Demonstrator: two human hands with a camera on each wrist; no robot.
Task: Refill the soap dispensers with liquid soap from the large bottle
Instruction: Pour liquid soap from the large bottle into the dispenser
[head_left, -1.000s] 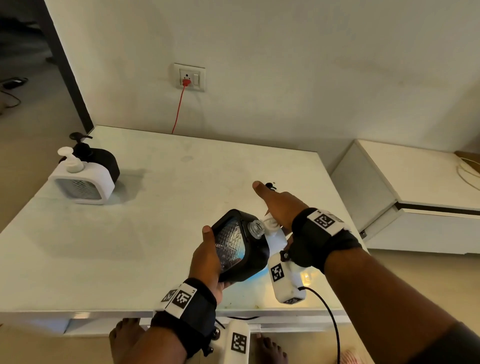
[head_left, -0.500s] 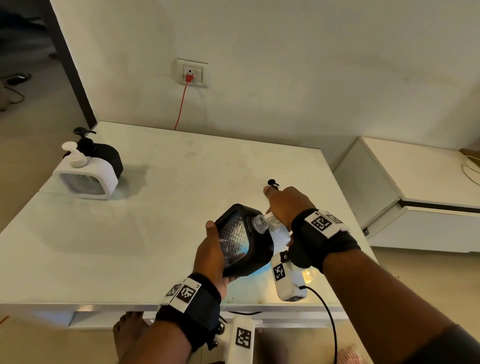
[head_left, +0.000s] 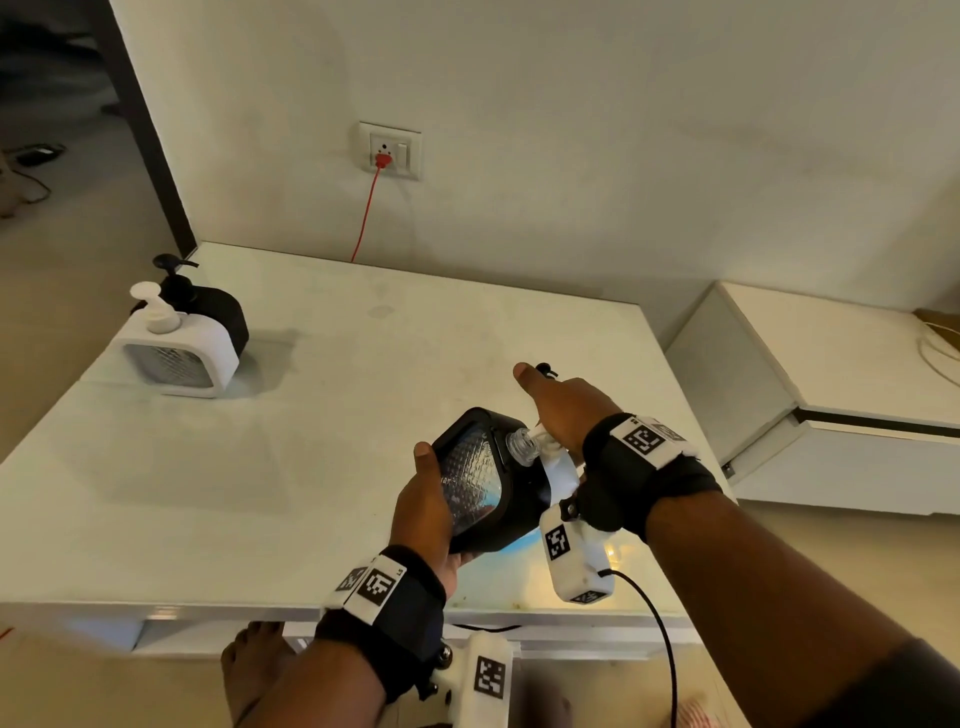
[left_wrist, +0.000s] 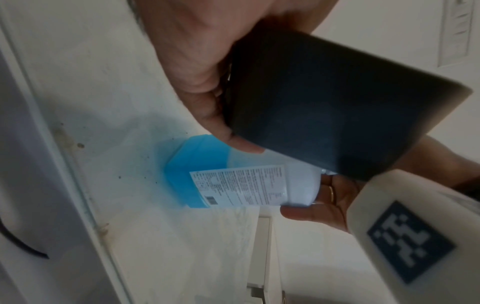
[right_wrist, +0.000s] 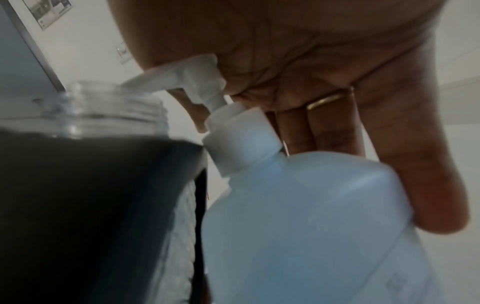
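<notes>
My left hand (head_left: 426, 499) grips a black soap dispenser (head_left: 488, 483) with a ribbed clear window, tilted above the table's near edge. Its pump is off and its clear threaded neck (head_left: 521, 446) points right. The large white bottle (left_wrist: 246, 185) of blue soap stands just beside it, mostly hidden in the head view. My right hand (head_left: 566, 410) sits on top of this bottle. The palm covers the white pump head (right_wrist: 182, 76), the fingers hook down behind the bottle's neck, and the thumb sticks out. The spout reaches over the open neck (right_wrist: 103, 107).
A white dispenser (head_left: 176, 358) and a black one (head_left: 218, 317) stand at the table's far left. A small black pump (head_left: 544, 370) lies behind my right hand. A white cabinet (head_left: 831, 389) stands to the right. A red cable hangs from the wall socket (head_left: 389, 153).
Half a second ago my right hand was lower on the pump head with the thumb tucked down. Now it has risen and the thumb sticks out again. The left hand keeps holding the dispenser.
</notes>
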